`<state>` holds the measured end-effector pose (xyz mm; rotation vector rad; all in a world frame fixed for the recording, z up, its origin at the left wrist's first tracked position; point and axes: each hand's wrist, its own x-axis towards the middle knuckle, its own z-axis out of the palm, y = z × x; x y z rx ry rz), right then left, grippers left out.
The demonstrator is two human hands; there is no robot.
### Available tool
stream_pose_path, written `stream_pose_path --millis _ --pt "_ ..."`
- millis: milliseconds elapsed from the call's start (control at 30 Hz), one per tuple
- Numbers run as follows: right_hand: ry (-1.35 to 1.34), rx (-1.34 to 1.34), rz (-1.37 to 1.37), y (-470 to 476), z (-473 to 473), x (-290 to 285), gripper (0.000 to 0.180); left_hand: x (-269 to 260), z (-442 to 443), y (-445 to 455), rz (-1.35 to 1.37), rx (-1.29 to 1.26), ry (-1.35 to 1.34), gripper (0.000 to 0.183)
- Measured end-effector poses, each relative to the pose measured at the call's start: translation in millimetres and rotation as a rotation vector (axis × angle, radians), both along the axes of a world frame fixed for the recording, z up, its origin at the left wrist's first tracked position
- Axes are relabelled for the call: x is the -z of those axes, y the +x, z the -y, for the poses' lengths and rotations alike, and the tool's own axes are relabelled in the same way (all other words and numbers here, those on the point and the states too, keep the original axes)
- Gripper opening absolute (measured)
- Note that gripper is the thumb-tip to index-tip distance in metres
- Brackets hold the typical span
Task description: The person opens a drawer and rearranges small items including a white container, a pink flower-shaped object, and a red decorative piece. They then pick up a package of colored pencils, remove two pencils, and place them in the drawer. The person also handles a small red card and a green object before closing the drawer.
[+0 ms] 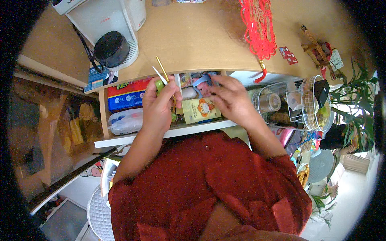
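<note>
Pen-like sticks, a gold one (162, 67) and a white-tipped one (159, 73), rise from my left hand (159, 102), whose fingers close around them and a green item (159, 86). Blurred and empty, my right hand (232, 99) has its fingers spread over the right part of an open drawer (181, 131). Beside its fingertips lie a yellow packet with a cartoon animal (202, 110), a pink item with a blue band (203, 86) and a rounded whitish object (188, 93). Left of my left hand, the drawer holds a blue and red package (125, 98) and a white plastic-wrapped bundle (126, 121).
On the wooden tabletop (187, 39) stand a white appliance (102, 24) with a round black part and a red knotted ornament (259, 30). Red cards (288, 55) lie farther right. White wire baskets (310, 104) stand right of the drawer, near a leafy plant (359, 111).
</note>
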<state>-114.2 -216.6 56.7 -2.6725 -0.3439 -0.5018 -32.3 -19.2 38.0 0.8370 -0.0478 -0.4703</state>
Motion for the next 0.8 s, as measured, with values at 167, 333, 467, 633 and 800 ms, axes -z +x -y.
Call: stream_pose_path --millis 167,333,467,633,800 --pt "0.154 0.505 0.269 17 68 -31 0.022 1 -1 1 0.031 0.003 0.011 0.015" --pt "-0.268 1.216 0.215 42 226 2 0.059 -1 3 1 0.033 0.033 0.020 0.014" --pt "-0.225 1.410 -0.212 48 284 33 0.071 -2 3 2 0.035 0.022 0.099 0.015" --pt "-0.123 1.300 -0.414 52 255 13 0.073 -5 1 -1 -0.007 0.018 0.048 0.013" --pt "-0.233 1.244 -0.292 34 233 20 0.067 -5 -1 -1 0.005 0.024 0.053 0.014"
